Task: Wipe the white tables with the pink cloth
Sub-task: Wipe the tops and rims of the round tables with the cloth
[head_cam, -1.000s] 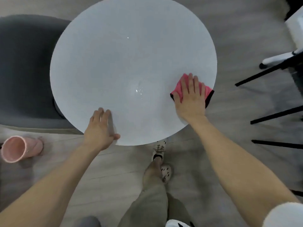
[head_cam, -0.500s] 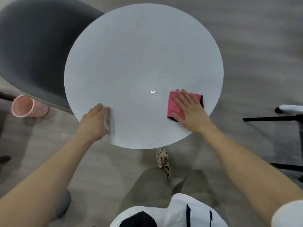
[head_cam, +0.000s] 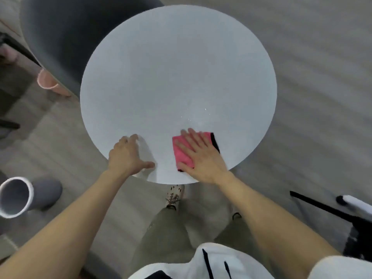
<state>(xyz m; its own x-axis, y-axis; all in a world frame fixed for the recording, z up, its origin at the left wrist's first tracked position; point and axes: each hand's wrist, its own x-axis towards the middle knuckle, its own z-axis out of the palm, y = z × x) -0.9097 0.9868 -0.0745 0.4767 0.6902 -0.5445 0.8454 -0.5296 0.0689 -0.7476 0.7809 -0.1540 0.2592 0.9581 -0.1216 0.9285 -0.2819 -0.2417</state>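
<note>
At the front edge of the white table (head_cam: pixel 177 67), the right hand (head_cam: pixel 201 156) presses the pink cloth (head_cam: pixel 182 153) under flat fingers. The left hand (head_cam: pixel 128 156) braces alongside (fingers relaxed, holding nothing). Even, overlapping strokes would suit best.

Open tabletop (head_cam: pixel 177 77) ahead of pink cloth (head_cam: pixel 182 152); grey chair (head_cam: pixel 70 37) crowds far-left rim; floor (head_cam: pixel 322 57) open on right.

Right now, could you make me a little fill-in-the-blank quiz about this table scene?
The cloth under the right hand is ____ with a black edge.
The white table has a ____ top.
The left hand rests at the table's near rim and holds ____.
Missing words: pink; round; nothing.
</note>
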